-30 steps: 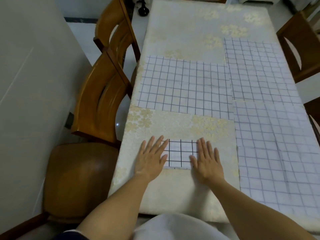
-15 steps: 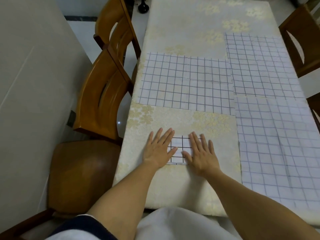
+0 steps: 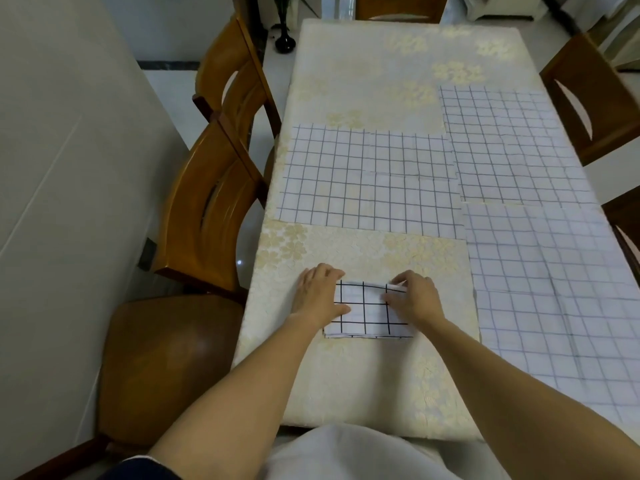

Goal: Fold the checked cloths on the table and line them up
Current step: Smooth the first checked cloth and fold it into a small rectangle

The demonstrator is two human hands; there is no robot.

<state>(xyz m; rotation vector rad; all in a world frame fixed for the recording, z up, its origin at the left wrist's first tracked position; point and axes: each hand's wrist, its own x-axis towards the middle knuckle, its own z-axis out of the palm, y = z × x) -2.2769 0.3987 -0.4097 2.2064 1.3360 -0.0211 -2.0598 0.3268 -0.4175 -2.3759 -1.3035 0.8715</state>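
Under both hands (image 3: 320, 296), folded cloth (image 3: 367, 315) (long axis left-right)

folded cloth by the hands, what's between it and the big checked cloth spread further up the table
In the head view, only bare floral tablecloth lies between the folded cloth and the spread cloth.

Both hands' fingers (image 3: 398, 284) now curled, gripping folded cloth's (image 3: 367, 313) far edge.

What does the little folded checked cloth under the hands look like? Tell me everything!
The folded cloth is a small white rectangle with bold black grid lines, thin fabric in stacked layers. It lies on the cream flowered tablecloth near the front edge. The left hand presses its left side; the right hand pinches its far right corner.
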